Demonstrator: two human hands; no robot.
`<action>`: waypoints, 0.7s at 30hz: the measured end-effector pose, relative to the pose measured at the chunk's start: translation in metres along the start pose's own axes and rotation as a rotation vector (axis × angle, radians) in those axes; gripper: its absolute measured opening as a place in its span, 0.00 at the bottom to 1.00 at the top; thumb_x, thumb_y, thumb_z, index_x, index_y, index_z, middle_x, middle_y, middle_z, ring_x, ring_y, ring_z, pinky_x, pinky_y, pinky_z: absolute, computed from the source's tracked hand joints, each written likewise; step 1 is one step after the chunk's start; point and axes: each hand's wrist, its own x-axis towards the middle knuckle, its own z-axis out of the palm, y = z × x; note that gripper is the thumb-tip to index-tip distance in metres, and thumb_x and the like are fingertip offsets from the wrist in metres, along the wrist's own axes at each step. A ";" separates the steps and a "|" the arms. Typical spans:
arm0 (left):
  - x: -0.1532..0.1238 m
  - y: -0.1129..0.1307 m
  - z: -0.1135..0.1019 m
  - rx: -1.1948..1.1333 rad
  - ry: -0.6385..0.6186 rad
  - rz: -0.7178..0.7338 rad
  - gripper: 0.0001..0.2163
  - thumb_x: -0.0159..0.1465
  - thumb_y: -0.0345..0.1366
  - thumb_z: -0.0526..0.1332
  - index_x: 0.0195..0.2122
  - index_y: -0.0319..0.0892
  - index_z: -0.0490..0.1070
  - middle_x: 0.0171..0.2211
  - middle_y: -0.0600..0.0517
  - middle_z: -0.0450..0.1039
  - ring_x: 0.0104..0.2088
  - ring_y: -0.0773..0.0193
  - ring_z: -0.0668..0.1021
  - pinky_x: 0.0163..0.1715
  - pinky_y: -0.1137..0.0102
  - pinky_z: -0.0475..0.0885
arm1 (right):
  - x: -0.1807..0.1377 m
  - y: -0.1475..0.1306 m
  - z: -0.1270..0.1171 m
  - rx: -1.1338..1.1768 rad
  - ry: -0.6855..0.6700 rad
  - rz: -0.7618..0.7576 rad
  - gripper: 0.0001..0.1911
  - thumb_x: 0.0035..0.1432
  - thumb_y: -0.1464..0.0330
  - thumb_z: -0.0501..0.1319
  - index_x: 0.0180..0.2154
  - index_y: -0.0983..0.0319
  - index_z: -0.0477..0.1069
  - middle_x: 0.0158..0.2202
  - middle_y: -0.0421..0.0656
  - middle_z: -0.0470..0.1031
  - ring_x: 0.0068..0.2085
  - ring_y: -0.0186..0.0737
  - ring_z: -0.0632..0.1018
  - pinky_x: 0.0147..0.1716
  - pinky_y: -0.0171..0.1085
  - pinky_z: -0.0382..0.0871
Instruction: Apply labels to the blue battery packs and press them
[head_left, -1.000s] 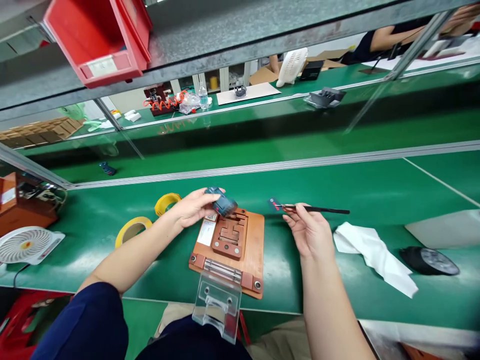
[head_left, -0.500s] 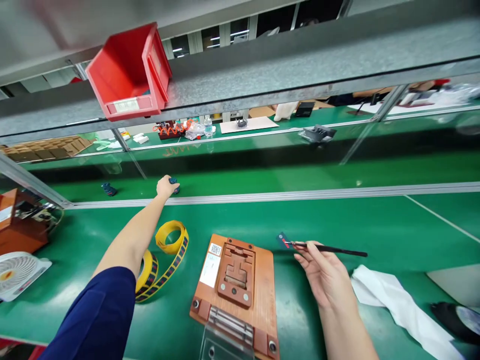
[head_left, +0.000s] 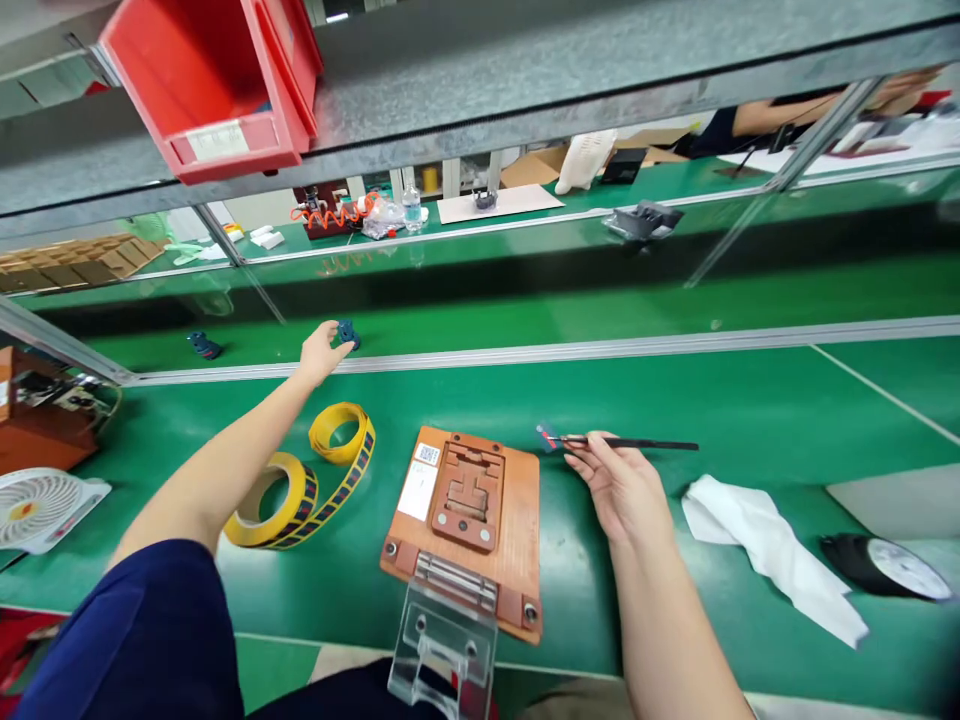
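As the right hand [head_left: 621, 488] pinches black tweezers [head_left: 652, 444], presumably to keep the blue-and-red label [head_left: 544, 436] untouched beyond its fingertips, the left hand's [head_left: 318, 356] fingers curve beside a dark-blue housing [head_left: 349, 336], grip unclear

two blue parts [head_left: 346, 335], two rolls [head_left: 321, 432], one fixture [head_left: 519, 520]

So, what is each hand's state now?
Left hand: at the dark blue part; whether its grip is closed cannot be told.
Right hand: closed, holding black tweezers with a label at the tip.
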 end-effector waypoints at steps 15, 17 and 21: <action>-0.178 0.024 -0.054 -0.332 -0.147 0.125 0.22 0.58 0.50 0.68 0.48 0.42 0.76 0.47 0.45 0.80 0.48 0.53 0.81 0.57 0.59 0.72 | -0.001 0.006 0.007 0.008 0.032 -0.015 0.20 0.42 0.60 0.77 0.31 0.63 0.72 0.26 0.44 0.80 0.30 0.39 0.83 0.30 0.33 0.80; -0.183 0.022 -0.056 -0.267 -0.131 0.142 0.21 0.59 0.51 0.67 0.47 0.41 0.77 0.47 0.45 0.80 0.48 0.53 0.81 0.57 0.60 0.72 | 0.002 0.008 0.004 0.032 0.039 -0.028 0.21 0.41 0.60 0.78 0.31 0.63 0.71 0.27 0.45 0.81 0.31 0.40 0.83 0.32 0.35 0.81; -0.196 0.020 -0.063 -0.160 -0.072 0.164 0.18 0.62 0.50 0.64 0.46 0.42 0.77 0.47 0.46 0.80 0.48 0.54 0.80 0.55 0.61 0.73 | 0.005 0.010 0.002 0.080 0.040 -0.054 0.21 0.41 0.62 0.78 0.30 0.63 0.71 0.28 0.44 0.81 0.31 0.40 0.83 0.34 0.37 0.82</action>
